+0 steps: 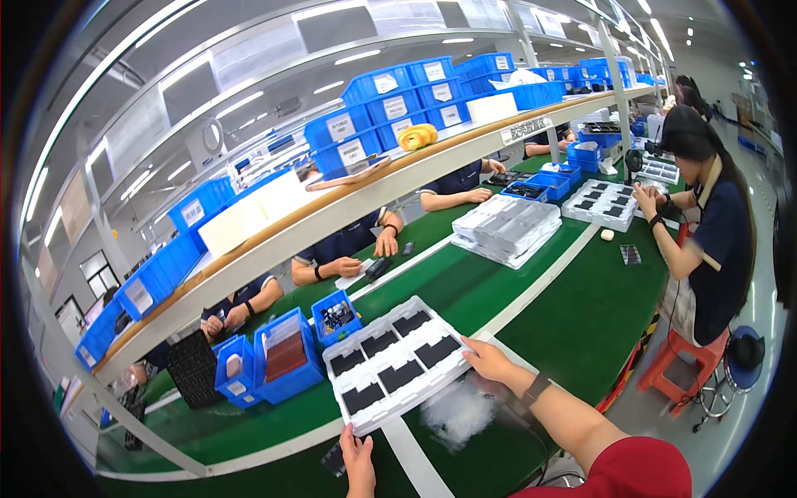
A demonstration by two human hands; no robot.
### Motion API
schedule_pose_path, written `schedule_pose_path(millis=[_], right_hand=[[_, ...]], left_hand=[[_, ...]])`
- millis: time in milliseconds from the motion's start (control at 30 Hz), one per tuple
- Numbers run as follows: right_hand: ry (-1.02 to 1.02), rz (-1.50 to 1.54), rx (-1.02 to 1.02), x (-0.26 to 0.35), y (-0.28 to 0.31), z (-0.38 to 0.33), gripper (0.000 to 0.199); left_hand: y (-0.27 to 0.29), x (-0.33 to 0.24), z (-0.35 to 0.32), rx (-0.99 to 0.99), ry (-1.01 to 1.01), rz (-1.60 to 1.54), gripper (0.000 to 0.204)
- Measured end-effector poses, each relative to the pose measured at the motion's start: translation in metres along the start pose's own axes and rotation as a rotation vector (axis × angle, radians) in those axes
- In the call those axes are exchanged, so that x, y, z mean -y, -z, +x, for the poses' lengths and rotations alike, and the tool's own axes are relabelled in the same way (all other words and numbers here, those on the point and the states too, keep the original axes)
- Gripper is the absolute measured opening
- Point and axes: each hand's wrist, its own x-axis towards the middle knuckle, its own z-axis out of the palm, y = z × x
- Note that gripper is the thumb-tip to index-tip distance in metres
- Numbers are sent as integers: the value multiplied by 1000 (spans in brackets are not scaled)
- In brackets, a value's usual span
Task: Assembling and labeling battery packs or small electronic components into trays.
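- Presently both hands were on the white moulded tray [397,363], which lay on the green work surface [573,307] directly in front of the person, between the white lane stripe [531,286] and the blue bins [286,357].
- Right hand [490,358] grasped the tray's right-hand edge, fingers curled over the rim; a dark wristband [535,388] showed on that wrist.
- Left hand [358,452] met the tray's near corner from below, fingertips touching the rim. Whether it pinched the edge or only steadied it could not be told.
- Tray held flat dark rectangular parts [400,375] seated in shallow pockets, two rows; the pockets in view looked filled.
- Handling judgement: thin formed plastic, light, likely to flex if lifted by one corner. Parts sat loose in the pockets, so a tilt could spill them.
- Best hold judged to be on two opposite rims, kept level, clear of the pockets.
- A crumpled clear bag [457,412] lay just beside the tray's near-right edge, under the right forearm.
- A stack of like white trays [506,228] stood well apart, farther up the bench; a seated co-worker [710,241] worked at another tray beyond it.
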Motion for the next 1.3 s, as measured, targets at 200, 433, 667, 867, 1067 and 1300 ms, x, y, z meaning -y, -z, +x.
schedule_pose_path(millis=[200,433,667,867,1067,1300], right_hand=[[-3,-44,12,12,7,-6,43],[5,-28,0,17,8,-6,43],[33,-17,8,2,6,-5,44],[41,5,17,7,8,-7,45],[39,-14,24,10,10,-10,45],[55,-101,40,11,12,-11,47]], left_hand=[[1,-1,-8,6,-11,3,56],[-2,-7,-5,-15,4,-29,53],[-5,-9,-7,-14,-6,6,51],[-3,-6,-8,-26,-17,7,48],[-7,-18,-12,-13,2,25,47],[-5,-16,-11,8,14,36,49]])
